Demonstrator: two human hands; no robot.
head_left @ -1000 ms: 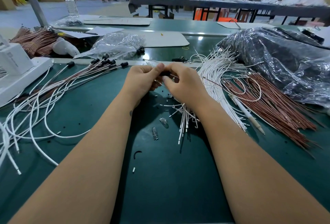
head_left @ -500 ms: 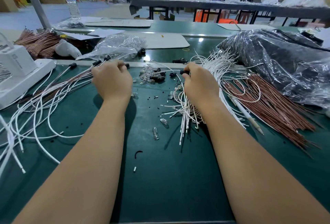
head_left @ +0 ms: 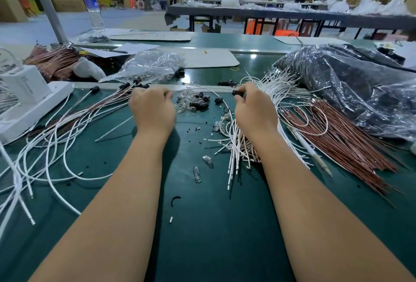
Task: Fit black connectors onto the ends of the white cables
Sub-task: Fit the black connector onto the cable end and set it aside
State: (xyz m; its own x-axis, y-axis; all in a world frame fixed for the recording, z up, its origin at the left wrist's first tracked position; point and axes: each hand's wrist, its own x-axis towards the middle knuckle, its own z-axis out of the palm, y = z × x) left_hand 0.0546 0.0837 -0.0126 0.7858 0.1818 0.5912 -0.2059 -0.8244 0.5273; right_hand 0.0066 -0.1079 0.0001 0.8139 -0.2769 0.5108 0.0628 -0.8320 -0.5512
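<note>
My right hand (head_left: 254,108) pinches a black connector (head_left: 237,93) at the near edge of a fan of bare white cables (head_left: 272,92). My left hand (head_left: 153,108) has its fingers curled around the end of a thin white cable (head_left: 202,89) that runs across to the right. Between the hands lies a small heap of loose black connectors (head_left: 200,102) mixed with clear bulbs. Left of my left hand lie cables that carry black connectors on their ends (head_left: 125,85).
A green mat (head_left: 213,225) covers the table. A white device (head_left: 24,101) stands far left, a clear bag (head_left: 153,63) behind, a black plastic bag (head_left: 351,83) at right. Copper-brown wires (head_left: 342,140), a pen (head_left: 308,149) and loose bulbs (head_left: 197,174) lie nearby.
The hands were together at the middle, then parted. My left hand swung left to the pile of fitted cables and came back slightly; my right hand reached forward and picked up a black connector.
</note>
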